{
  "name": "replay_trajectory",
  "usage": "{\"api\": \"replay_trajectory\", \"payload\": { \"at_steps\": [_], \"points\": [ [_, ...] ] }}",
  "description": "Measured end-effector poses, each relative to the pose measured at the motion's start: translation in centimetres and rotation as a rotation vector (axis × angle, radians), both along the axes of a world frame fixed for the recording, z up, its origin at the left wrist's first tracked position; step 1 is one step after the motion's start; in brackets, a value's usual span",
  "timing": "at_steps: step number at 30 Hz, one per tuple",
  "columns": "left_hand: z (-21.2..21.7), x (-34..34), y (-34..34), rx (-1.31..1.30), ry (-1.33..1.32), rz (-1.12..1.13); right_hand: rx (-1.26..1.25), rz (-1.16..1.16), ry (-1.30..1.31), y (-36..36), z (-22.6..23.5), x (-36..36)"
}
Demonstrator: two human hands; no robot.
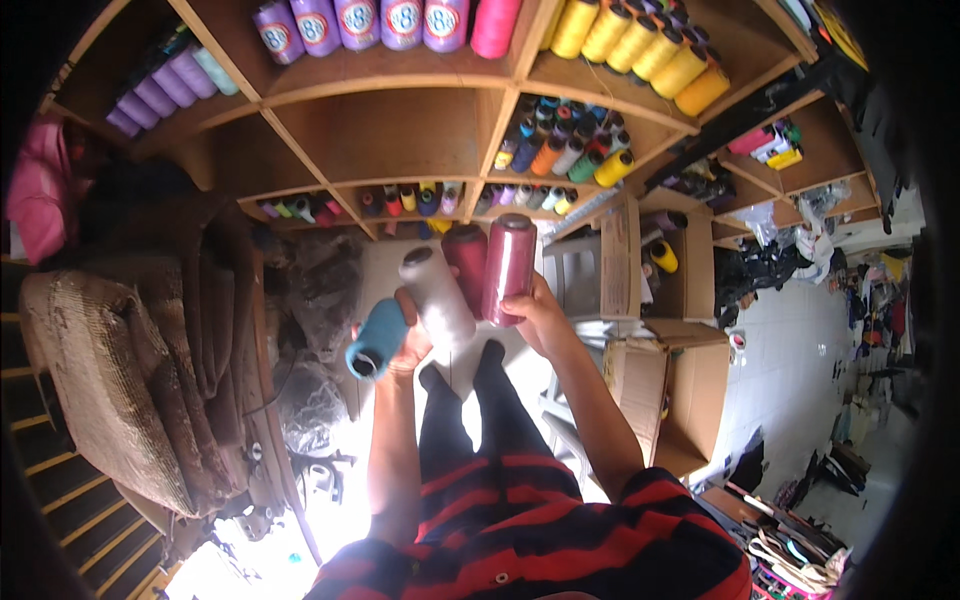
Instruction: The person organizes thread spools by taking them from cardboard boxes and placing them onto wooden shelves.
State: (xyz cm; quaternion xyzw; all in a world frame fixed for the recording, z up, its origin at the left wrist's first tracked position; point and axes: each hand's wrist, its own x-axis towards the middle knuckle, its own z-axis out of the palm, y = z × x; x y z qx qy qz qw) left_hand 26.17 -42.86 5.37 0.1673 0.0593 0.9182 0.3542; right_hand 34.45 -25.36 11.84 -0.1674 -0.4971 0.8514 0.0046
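Note:
My left hand (pixel 412 348) is closed round a teal-blue thread cone (pixel 380 330), tilted with its dark core end toward me. A white thread cone (pixel 438 298) leans beside it, also in the left hand's grip. My right hand (pixel 540 318) grips a shiny maroon thread cone (pixel 509 268) held upright, the thumb across its lower part. Against its left side stands a darker maroon cone (pixel 467 265). Fingers behind it are mostly hidden, but it appears held by the right hand too. All of these cones are raised close together in front of the shelves.
Wooden shelves (pixel 390 95) ahead hold purple, pink, yellow and mixed thread cones. Brown fabric (pixel 120 370) is heaped at the left. Cardboard boxes (pixel 690 390) stand at the right, near a grey plastic chair (pixel 575 290). Clothes and scraps litter the floor (pixel 775 390) at far right.

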Motion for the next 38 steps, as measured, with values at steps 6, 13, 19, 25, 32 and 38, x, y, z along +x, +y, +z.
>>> {"api": "replay_trajectory", "payload": {
  "at_steps": [6, 13, 19, 25, 32, 38],
  "points": [
    [0.1, -3.4, -0.2, -0.097, 0.056, -0.032, 0.154, 0.212, -0.111, 3.2, 0.4, -4.2],
    [-4.6, -9.1, 0.8, 0.037, 0.048, -0.029, 0.289, 0.173, 0.067, 4.1, -2.9, -9.0],
    [-11.4, -13.4, -0.9, 0.179, -0.061, 0.083, 0.352, 0.136, 0.157, 3.2, -8.9, -19.6],
    [-18.9, -18.6, -2.9, 0.248, -0.068, 0.168, 0.854, -0.061, 0.345, 2.9, -18.7, -36.9],
    [-23.4, -18.5, -7.0, 0.057, -0.163, 0.199, 1.372, -0.353, 0.398, 1.4, -21.8, -51.3],
    [-26.1, -17.8, -9.5, 0.052, -0.049, 0.092, 1.372, -0.549, 0.434, 0.7, -24.3, -58.6]
  ]
}}
